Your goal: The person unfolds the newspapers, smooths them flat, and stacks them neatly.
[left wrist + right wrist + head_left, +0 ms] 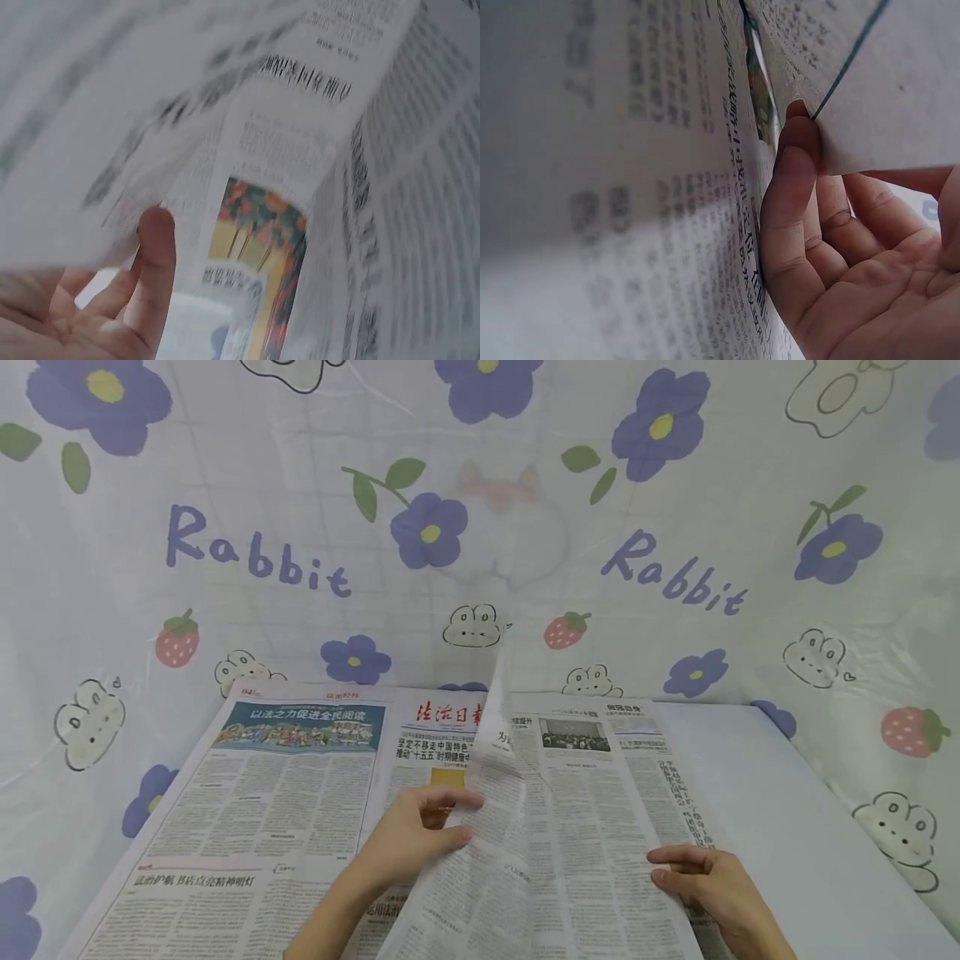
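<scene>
A newspaper (300,827) lies spread across the white table, with a red masthead near its top middle and a blue-green illustrated banner at upper left. One of its sheets (585,835) is lifted and bends up into a narrow peak near the middle. My left hand (408,835) pinches the left edge of this raised sheet between thumb and fingers. On the other side, my right hand (716,885) pinches the sheet's right edge. The right wrist view shows a paper corner (892,97) between the right thumb and fingers. A colour picture (255,240) shows beneath the paper in the left wrist view.
A white tabletop (810,827) extends to the right of the newspaper. Behind and around the table hangs a pale curtain (300,485) printed with rabbits, purple flowers and strawberries. More newspaper pages (675,777) lie under the lifted sheet at right.
</scene>
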Tool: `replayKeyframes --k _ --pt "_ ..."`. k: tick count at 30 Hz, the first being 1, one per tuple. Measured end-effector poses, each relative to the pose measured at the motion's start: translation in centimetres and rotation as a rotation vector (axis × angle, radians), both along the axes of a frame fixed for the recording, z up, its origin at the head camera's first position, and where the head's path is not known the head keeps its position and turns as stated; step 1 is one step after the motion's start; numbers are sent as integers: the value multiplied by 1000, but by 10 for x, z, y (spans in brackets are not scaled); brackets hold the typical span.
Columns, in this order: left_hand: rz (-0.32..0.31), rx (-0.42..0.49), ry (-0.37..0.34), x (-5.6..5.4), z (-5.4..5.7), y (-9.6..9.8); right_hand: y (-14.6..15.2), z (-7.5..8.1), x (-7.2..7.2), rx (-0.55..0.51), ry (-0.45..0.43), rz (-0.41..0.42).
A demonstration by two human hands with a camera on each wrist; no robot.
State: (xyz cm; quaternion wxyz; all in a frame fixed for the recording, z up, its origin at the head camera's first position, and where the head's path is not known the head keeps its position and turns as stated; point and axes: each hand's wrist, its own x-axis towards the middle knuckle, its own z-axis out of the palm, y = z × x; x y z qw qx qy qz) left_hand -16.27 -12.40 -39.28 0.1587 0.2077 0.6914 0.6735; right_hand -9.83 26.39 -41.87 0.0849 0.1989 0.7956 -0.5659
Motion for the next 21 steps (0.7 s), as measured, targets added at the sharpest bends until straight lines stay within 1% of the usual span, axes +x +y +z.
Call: replayKeyframes --k 2,5,9,11,13,18,21 --pt "-35 13 -32 0 1 -10 0 0 1 -2 -3 0" --pt "-63 24 -75 1 1 -25 -1 1 1 -7 -2 -4" --pt "-63 18 -118 4 0 -45 -1 1 1 -18 -8 -8" --pt "-51 16 -132 5 -2 -55 0 1 1 -36 -17 -6" --pt "-30 4 -147 7 -5 -65 2 0 1 -81 -23 13" --pt "44 -21 -178 10 -20 -92 9 1 1 -226 -35 110" --pt "86 -27 -199 12 -27 -105 11 1 0 -285 -45 144"
